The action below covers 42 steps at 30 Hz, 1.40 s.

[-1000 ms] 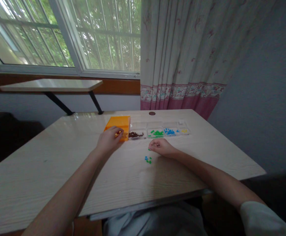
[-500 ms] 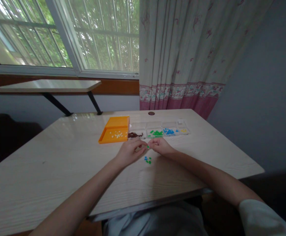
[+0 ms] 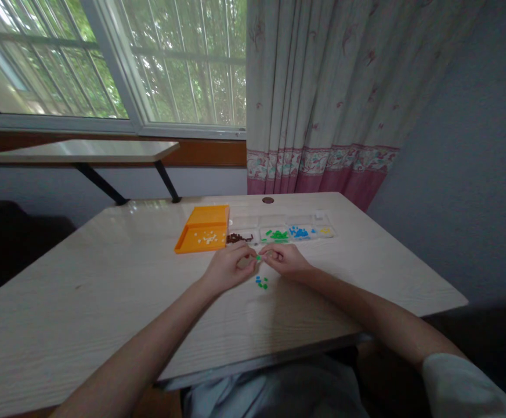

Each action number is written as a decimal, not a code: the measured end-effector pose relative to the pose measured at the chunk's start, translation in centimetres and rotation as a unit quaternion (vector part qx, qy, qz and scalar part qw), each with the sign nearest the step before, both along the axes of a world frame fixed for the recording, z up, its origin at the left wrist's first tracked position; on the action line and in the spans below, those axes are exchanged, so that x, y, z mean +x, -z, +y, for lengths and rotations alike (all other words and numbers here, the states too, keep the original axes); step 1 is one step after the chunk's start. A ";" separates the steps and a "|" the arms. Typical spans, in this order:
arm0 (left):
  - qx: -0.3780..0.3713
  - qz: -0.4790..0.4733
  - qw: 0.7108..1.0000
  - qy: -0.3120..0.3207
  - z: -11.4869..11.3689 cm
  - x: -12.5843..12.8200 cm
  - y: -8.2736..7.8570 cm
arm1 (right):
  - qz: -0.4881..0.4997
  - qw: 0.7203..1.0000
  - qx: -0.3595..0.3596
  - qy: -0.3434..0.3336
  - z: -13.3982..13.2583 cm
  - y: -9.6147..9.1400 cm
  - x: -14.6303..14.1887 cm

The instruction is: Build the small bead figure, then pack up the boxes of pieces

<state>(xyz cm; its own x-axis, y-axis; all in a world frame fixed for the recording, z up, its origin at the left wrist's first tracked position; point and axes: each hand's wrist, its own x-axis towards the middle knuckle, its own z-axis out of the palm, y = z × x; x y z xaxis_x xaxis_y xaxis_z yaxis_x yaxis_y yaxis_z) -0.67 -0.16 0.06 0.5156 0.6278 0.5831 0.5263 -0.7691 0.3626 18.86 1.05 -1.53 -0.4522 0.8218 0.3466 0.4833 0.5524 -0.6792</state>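
My left hand (image 3: 229, 268) and my right hand (image 3: 286, 259) meet above the table, fingertips pinched together. Between them shows a small green toy brick (image 3: 259, 258), with the fingers of both hands closed on it. Its exact shape is too small to make out. On the table just below my hands lies a little group of loose green bricks (image 3: 265, 285) and blue bricks (image 3: 257, 280). Right behind my fingers are clear compartments holding green bricks (image 3: 278, 236), blue bricks (image 3: 300, 233) and dark brown bricks (image 3: 237, 238).
An open orange box (image 3: 187, 241) with white pieces (image 3: 209, 237) stands left of the compartments. Some yellow pieces (image 3: 325, 231) sit in the rightmost compartment. A raised shelf (image 3: 87, 151) on black legs is at the back left, and a curtain (image 3: 318, 116) hangs behind the table (image 3: 105, 302).
Both hands have shifted very slightly, and the green brick at the fingertips has moved a little left and up. The loose bricks on the table lie as before.
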 end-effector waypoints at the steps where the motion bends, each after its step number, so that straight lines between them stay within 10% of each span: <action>1: -0.001 -0.001 1.000 -0.001 0.0 -0.1 0.0 | -0.026 0.999 0.035 0.003 -0.1 -0.1 0.1; 23: -0.062 0.081 0.995 -0.017 0.2 -0.4 -0.4 | -0.067 0.952 0.296 0.040 0.3 -1.1 1.5; 42: -0.132 0.194 0.968 0.086 0.2 -0.3 -0.5 | -0.096 0.950 0.268 0.127 1.5 -2.1 3.6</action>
